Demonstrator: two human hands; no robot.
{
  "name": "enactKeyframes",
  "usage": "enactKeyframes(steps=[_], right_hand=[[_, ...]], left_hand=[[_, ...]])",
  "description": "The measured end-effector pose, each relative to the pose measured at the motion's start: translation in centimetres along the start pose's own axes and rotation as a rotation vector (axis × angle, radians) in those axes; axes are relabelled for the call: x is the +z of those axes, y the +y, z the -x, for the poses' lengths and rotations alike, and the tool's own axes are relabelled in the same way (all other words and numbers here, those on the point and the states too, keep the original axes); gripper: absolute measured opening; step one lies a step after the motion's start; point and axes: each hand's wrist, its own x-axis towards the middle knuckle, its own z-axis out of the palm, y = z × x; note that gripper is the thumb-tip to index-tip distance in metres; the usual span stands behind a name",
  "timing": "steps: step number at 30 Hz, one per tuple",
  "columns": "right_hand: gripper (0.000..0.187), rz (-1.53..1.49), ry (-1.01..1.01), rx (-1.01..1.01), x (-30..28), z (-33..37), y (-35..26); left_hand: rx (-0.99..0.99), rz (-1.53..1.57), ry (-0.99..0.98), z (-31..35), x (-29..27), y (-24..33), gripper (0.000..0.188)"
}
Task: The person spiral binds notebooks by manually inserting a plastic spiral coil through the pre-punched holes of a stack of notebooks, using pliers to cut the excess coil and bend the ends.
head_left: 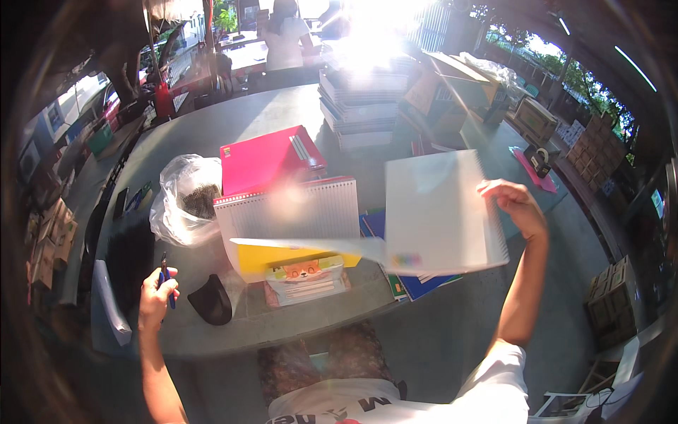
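Note:
My left hand (157, 300) is closed around small pliers (171, 299) with blue handles, their jaws pointing away from me. At the right, my right hand (521, 208) pinches the spiral edge of a white-covered notebook (438, 205), which is raised and tilted above the table. Below it lie blue notebooks (424, 284). Left of it is an open spiral notebook (296, 212) with lined pages. A yellow sheet (282, 258) and a pouch with an animal face (307, 279) are in front of that. Beside the left hand sits a black curved object (210, 300).
Red notebooks (261, 162) and a clear plastic bag (173, 222) with dark contents lie on the grey table (282, 102). Tall notebook stacks (360, 113) and a cardboard box (431, 95) stand behind. A tape dispenser (538, 162) is at the right. Another person (286, 42) stands farther back.

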Motion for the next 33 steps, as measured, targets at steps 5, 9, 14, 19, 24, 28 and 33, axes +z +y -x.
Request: enactKeyframes(steps=[5, 9, 14, 19, 24, 28, 33], right_hand=[[0.040, 0.456, 0.052, 0.586, 4.8, 9.7, 20.7], [0.065, 0.451, 0.360, 0.224, 17.2, 9.3, 15.9], [0.085, -0.172, 0.171, 0.149, 23.7, 4.8, 7.2], [0.080, -0.781, 0.267, 0.125, 26.4, -2.5, 3.0], [0.060, -0.341, 0.479, 0.170, 30.9, -3.0, 3.0], [0.038, -0.260, 0.593, -0.183, 26.1, -1.6, -7.1], [0.016, -1.416, -0.375, -0.767, 24.8, -0.7, -20.1]], left_hand=[[-0.090, -0.325, 0.103, -1.2, 0.6, -4.7, 0.014], [0.130, -0.827, 0.371, 0.1, 0.4, -14.5, 0.034], [0.183, -0.930, 0.523, 0.6, 4.0, -15.2, 0.041], [0.085, -0.959, 0.540, -0.1, 3.9, -15.5, 0.036], [-0.115, -0.959, 0.803, -1.3, 3.4, -16.6, 0.031], [0.342, -0.744, 0.732, 0.4, 6.0, -12.2, 0.034], [0.388, -0.712, 0.562, -1.1, 8.6, -12.7, 0.042]])
